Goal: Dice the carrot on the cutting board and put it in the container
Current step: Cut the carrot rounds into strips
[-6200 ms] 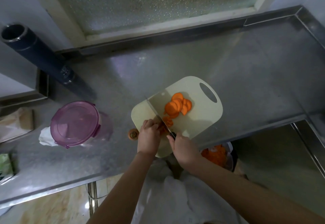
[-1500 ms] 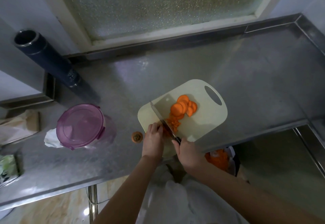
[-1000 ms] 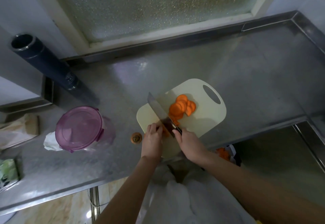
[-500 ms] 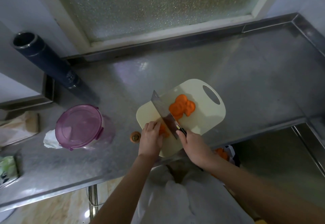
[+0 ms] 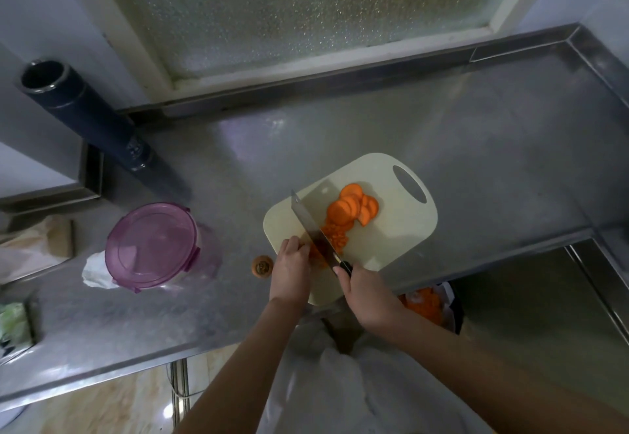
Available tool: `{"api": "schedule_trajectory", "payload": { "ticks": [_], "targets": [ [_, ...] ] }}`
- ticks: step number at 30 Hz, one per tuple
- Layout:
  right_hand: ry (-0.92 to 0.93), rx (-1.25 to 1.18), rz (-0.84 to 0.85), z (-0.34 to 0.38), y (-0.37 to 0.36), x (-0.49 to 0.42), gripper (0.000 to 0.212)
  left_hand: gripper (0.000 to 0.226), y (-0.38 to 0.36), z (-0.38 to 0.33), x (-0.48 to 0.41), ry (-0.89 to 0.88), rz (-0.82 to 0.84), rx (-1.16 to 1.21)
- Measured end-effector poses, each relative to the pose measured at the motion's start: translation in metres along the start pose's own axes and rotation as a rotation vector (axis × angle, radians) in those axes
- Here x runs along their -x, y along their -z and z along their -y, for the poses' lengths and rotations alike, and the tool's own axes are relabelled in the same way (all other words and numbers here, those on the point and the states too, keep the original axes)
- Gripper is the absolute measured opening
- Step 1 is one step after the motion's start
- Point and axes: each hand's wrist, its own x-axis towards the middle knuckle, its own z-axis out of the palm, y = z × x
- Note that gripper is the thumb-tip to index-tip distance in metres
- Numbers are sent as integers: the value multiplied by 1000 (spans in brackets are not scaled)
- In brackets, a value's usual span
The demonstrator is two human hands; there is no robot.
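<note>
Two lots of carrot lie on the cutting board (image 5: 401, 239): a fan of round slices (image 5: 354, 207) toward its far side, not yet diced, and a little heap of dice (image 5: 337, 237) nearer its middle, against the right face of the knife (image 5: 306, 219); the right hand (image 5: 366, 292) is wrapped round the knife handle at the board's near edge, with the blade running diagonally over the board's left half; the left hand (image 5: 291, 270) sits at the board's near-left corner, fingers curled down onto a carrot clump (image 5: 315, 256) just left of the blade, most of it hidden beneath them; the step in hand looks like cross-cutting that clump into dice; to do it well, tuck the fingertips back so the knuckles guide the blade, make small even cuts, and retreat the left hand a little with each stroke; the container (image 5: 209, 256) stands on the counter (image 5: 442, 147) well left of the board, its purple lid (image 5: 151, 243) on, so it needs opening before dice go in; a carrot end (image 5: 261, 266) lies just off the board's left edge.
</note>
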Motion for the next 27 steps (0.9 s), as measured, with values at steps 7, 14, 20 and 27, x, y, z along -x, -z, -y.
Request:
{"api": "schedule_trajectory", "payload": {
  "ticks": [7, 14, 20, 27],
  "targets": [
    [-7, 49, 6, 4, -6, -4, 48, 26, 1, -1, -1, -2, 25, 26],
    [54, -37, -17, 0, 7, -16, 47, 26, 4, -2, -2, 12, 24, -4],
    [29, -135, -6, -12, 17, -15, 45, 24, 8, -3, -3, 14, 50, 40],
    [30, -205, 7, -16, 22, -2, 39, 35, 12, 3, -1, -23, 18, 54]
  ]
}}
